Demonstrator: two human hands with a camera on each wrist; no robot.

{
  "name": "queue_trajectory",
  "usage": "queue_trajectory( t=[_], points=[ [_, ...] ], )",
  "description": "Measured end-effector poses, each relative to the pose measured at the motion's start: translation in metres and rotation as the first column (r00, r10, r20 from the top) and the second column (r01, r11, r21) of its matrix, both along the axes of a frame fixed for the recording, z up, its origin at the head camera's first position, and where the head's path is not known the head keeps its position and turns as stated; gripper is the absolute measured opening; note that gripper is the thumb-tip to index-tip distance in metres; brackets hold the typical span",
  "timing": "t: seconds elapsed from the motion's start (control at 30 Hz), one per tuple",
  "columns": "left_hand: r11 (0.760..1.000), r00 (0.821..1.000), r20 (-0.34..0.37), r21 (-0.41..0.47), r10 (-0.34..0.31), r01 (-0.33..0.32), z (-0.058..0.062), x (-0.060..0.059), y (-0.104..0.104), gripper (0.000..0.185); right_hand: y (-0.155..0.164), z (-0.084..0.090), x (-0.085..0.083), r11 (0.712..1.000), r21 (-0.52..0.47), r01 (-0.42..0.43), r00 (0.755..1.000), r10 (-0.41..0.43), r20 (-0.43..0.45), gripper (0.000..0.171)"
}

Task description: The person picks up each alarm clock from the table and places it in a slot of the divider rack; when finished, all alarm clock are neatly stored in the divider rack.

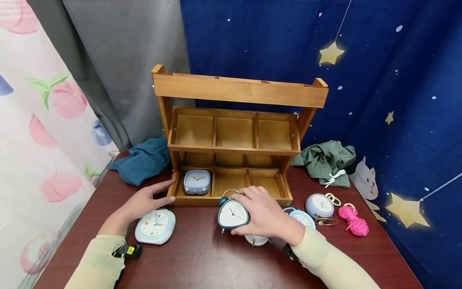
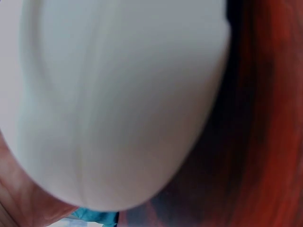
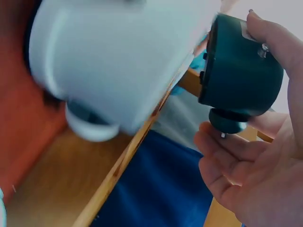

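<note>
My right hand [image 1: 265,212] grips a dark green, rounded-triangular alarm clock [image 1: 232,213] just in front of the wooden shelf's [image 1: 234,200] bottom tray. In the right wrist view, the thumb and fingers hold the green clock's body [image 3: 246,71]. A white alarm clock [image 1: 257,240] lies partly hidden beneath that hand. My left hand [image 1: 144,202] touches the bottom tray's left front corner with thumb and extended fingers. Just below it lies a pale mint clock [image 1: 155,226], which fills much of the left wrist view. A blue square clock [image 1: 197,182] sits in the bottom tray's left compartment.
Right of my right arm are a light blue alarm clock [image 1: 302,218], a lavender round clock [image 1: 319,205] and pink yarn [image 1: 353,220]. Teal cloth [image 1: 142,160] lies left of the shelf, green cloth [image 1: 325,160] right. The middle tray [image 1: 232,149] has three compartments.
</note>
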State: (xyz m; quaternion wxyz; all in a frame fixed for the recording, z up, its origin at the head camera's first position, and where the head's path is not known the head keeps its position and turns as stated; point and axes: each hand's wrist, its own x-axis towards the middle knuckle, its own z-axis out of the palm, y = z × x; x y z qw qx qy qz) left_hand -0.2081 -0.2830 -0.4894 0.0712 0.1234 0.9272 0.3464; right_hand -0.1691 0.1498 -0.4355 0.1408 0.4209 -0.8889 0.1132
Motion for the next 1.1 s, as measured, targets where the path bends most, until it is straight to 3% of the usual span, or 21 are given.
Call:
queue_trajectory(
  t=[0.23,0.6,0.93,1.1],
  points=[
    [1.000,1.000,-0.002,0.010,0.000,0.000,-0.001,0.001,-0.001,0.081,-0.002,0.019,-0.034,0.999,0.031,0.044,0.999,-0.044,-0.005,0.096],
    [1.000,1.000,-0.003,0.016,-0.004,0.004,-0.002,-0.001,0.001,0.081,-0.010,0.010,-0.088,0.984,0.114,0.134,0.991,-0.136,0.010,0.095],
    [1.000,1.000,0.002,0.013,-0.002,0.002,-0.001,0.000,-0.001,0.081,-0.020,-0.010,-0.109,0.961,0.233,0.150,0.989,-0.149,-0.022,0.094],
    [1.000,1.000,0.003,0.014,0.000,0.000,-0.001,0.000,-0.002,0.081,-0.022,-0.018,-0.112,0.965,0.217,0.145,0.989,-0.143,-0.025,0.094]
  ],
)
